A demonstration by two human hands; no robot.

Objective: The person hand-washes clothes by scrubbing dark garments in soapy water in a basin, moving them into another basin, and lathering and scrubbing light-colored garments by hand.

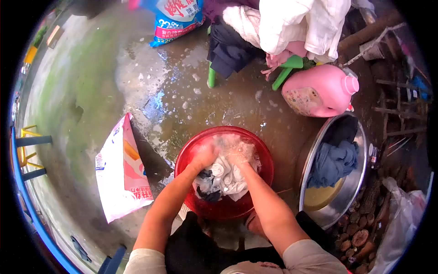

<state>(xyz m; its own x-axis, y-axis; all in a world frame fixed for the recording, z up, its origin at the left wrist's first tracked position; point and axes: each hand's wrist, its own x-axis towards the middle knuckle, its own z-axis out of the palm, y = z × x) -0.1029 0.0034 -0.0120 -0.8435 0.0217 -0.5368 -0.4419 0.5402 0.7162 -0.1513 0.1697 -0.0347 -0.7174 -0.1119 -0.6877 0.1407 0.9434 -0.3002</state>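
Pale short sleeves (305, 255) and dark-clad legs (196, 242) lie nearest the camera, with both forearms extending forward over a red basin (269, 171). Left hand (239, 156) and right hand (205, 154) are inside the basin, side by side and slightly apart, at the wet white cloth (224, 172) among suds. Finger detail is blurred; whether either hand is open, closed or gripping cannot be determined. Dark cloth (208, 193) lies in the same basin, nearer the body than the hands. Floor surface (86, 91): hard, grey, wet and glossy beyond the hands, with scattered foam and greenish staining towards the far left. Left of the hands, a pink-and-white bag (122, 171) lies on the floor; farther left stands a blue rail (28, 212). Beyond the hands, a blue printed bag (177, 23) is noted, and right of it, white garments (303, 27) and navy cloth (232, 50) are heaped over a support with green legs (211, 77). Right of the hands, a metal basin (362, 176) contains blue-grey cloth (335, 162) and yellowish liquid (321, 197); a pink jug (319, 89) lies just beyond it. Cut logs (359, 237) and clear plastic (404, 217) occupy the near right edge.
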